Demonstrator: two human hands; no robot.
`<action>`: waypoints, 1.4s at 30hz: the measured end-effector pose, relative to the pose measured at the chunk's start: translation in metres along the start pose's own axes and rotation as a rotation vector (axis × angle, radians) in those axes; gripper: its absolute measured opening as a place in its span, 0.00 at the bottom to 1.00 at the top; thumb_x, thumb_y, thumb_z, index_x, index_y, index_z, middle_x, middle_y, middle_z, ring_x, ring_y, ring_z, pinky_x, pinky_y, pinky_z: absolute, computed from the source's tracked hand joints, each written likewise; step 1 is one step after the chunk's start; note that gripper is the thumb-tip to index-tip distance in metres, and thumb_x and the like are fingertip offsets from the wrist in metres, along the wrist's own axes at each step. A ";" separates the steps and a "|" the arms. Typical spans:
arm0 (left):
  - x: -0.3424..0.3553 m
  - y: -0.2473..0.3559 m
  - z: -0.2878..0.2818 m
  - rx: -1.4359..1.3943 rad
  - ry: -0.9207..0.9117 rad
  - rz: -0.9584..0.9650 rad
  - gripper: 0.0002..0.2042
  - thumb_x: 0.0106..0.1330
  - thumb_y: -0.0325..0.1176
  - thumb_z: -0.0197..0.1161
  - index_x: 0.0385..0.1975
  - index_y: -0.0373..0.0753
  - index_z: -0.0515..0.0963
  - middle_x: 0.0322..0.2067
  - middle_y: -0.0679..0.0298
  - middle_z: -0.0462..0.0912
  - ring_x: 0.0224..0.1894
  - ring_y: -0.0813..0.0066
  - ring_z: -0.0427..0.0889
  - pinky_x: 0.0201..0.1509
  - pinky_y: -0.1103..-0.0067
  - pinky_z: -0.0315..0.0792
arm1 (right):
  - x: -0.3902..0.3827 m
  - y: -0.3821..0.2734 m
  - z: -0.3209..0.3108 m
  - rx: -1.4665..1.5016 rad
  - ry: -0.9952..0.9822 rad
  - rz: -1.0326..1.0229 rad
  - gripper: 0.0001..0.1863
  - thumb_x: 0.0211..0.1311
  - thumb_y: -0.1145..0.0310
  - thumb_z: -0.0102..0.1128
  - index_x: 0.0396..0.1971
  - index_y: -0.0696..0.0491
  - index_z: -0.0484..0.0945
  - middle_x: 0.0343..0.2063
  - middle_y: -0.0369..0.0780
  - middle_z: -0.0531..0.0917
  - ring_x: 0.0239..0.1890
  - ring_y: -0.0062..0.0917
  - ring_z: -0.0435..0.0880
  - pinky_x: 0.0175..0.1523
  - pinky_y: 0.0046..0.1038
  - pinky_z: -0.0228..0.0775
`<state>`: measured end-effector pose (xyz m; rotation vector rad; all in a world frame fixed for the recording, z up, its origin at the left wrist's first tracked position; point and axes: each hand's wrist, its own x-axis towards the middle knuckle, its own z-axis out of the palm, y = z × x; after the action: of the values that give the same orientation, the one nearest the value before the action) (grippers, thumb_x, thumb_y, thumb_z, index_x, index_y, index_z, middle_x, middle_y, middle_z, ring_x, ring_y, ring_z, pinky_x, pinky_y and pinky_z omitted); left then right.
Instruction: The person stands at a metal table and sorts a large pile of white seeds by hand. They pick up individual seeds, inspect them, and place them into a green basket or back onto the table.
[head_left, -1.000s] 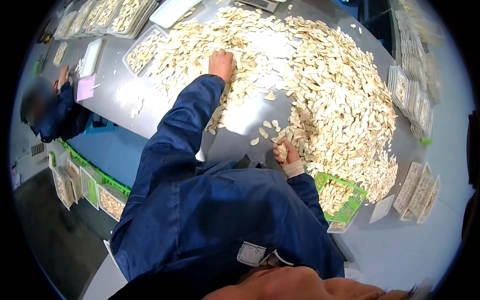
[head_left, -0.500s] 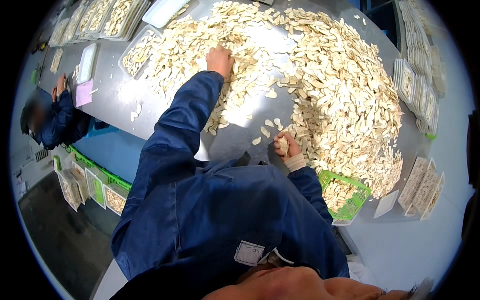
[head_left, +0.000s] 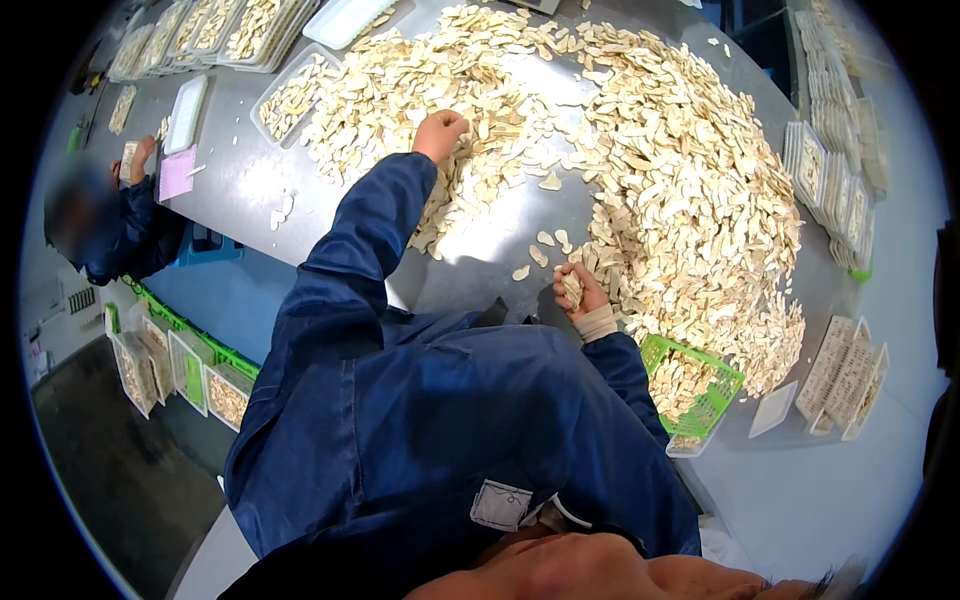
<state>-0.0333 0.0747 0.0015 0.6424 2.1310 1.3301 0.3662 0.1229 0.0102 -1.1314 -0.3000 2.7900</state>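
**Left hand over one heap, right hand full of slices**

From where I stand, a wide heap of thin, cream-coloured dried slices (head_left: 385, 85) lies beneath and beyond the person's left hand (head_left: 440, 136). A second, larger heap of the same slices (head_left: 690, 190) spreads beyond the right hand (head_left: 585, 291) and to its right, on the grey metal table (head_left: 455, 290). The left hand is narrow, its fingers drawn together; whether it holds a slice or touches the heap, I cannot tell. The right hand is curled around a small bunch of slices (head_left: 572, 290). Near its wrist stands a green plastic basket with slatted sides (head_left: 716, 395), slices inside. Compared with half a second ago, the left hand has come slightly closer to the body, while the right hand keeps its bunch in nearly the same place.
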 end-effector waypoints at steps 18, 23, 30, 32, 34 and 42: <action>-0.020 0.000 0.042 -0.163 -0.244 -0.083 0.07 0.64 0.31 0.56 0.34 0.32 0.75 0.23 0.67 0.78 0.24 0.82 0.75 0.29 0.82 0.71 | 0.005 0.003 -0.013 -0.060 0.182 -0.106 0.13 0.68 0.58 0.47 0.34 0.53 0.72 0.29 0.39 0.77 0.26 0.23 0.75 0.20 0.21 0.64; -0.071 -0.017 0.041 -0.626 -0.225 -0.377 0.05 0.64 0.26 0.54 0.38 0.35 0.71 0.27 0.63 0.78 0.28 0.75 0.80 0.35 0.81 0.76 | 0.017 0.004 -0.013 0.008 0.155 -0.007 0.13 0.68 0.58 0.47 0.34 0.52 0.72 0.30 0.40 0.77 0.27 0.23 0.76 0.21 0.21 0.65; -0.084 -0.003 0.024 -1.183 -0.291 -0.480 0.06 0.65 0.28 0.50 0.39 0.37 0.70 0.30 0.61 0.77 0.37 0.68 0.79 0.47 0.73 0.75 | 0.019 0.003 -0.010 0.024 0.157 0.025 0.13 0.67 0.58 0.48 0.34 0.52 0.72 0.30 0.39 0.77 0.27 0.23 0.76 0.21 0.20 0.64; -0.083 -0.004 0.019 -1.366 -0.319 -0.503 0.08 0.66 0.32 0.49 0.40 0.36 0.70 0.30 0.61 0.76 0.37 0.66 0.78 0.49 0.72 0.74 | 0.016 0.003 -0.008 0.020 0.162 0.019 0.13 0.67 0.58 0.48 0.35 0.52 0.72 0.30 0.39 0.77 0.27 0.23 0.76 0.21 0.20 0.64; -0.086 0.004 0.017 -1.482 -0.318 -0.570 0.12 0.68 0.37 0.48 0.40 0.35 0.70 0.28 0.61 0.73 0.37 0.64 0.76 0.50 0.68 0.73 | 0.011 0.003 -0.004 0.013 0.163 0.000 0.13 0.68 0.58 0.48 0.35 0.53 0.72 0.30 0.39 0.77 0.27 0.23 0.76 0.21 0.20 0.64; -0.102 0.042 0.018 -1.765 -0.414 -0.615 0.28 0.70 0.52 0.40 0.56 0.31 0.64 0.51 0.46 0.71 0.57 0.50 0.69 0.64 0.58 0.60 | 0.003 0.003 0.005 0.017 0.096 -0.003 0.14 0.68 0.57 0.47 0.37 0.53 0.72 0.32 0.40 0.78 0.30 0.26 0.78 0.24 0.23 0.71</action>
<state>0.0588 0.0369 0.0528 -0.4334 0.2264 1.7749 0.3602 0.1195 0.0105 -1.2548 -0.2685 2.7195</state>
